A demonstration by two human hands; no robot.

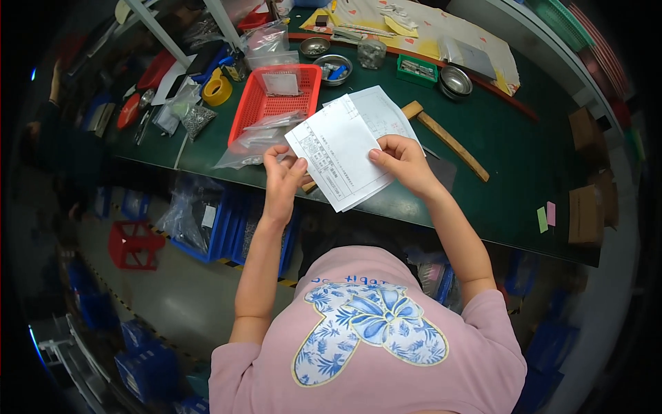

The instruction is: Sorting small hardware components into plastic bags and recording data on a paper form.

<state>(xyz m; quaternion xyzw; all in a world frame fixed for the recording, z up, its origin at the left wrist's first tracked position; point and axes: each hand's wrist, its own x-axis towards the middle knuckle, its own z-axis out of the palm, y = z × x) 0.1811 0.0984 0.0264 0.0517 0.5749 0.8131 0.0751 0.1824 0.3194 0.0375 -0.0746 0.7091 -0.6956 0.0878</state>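
Note:
Printed white paper sheets [336,148], at least two stacked, are pinched at their right edge by my right hand [408,165], thumb on top. My left hand [281,183] is at the lower left edge of the sheets, fingers curled and apart, the thumb tip by the paper's edge. Behind them shows another sheet with line drawings and red marks [386,117]; whether it rests on the table or is held with them, I cannot tell. Clear plastic bags [265,134] lie over the near end of a red basket [241,103], just beyond my left hand.
On the green table [514,200] are a wooden bar [454,146], metal bowls [455,81], a green tray of small metal parts [417,70], yellow tape [217,90] and a bag of screws [198,121]. Cardboard boxes [586,214] stand right. Below are blue bins [200,241] and a red stool [133,245].

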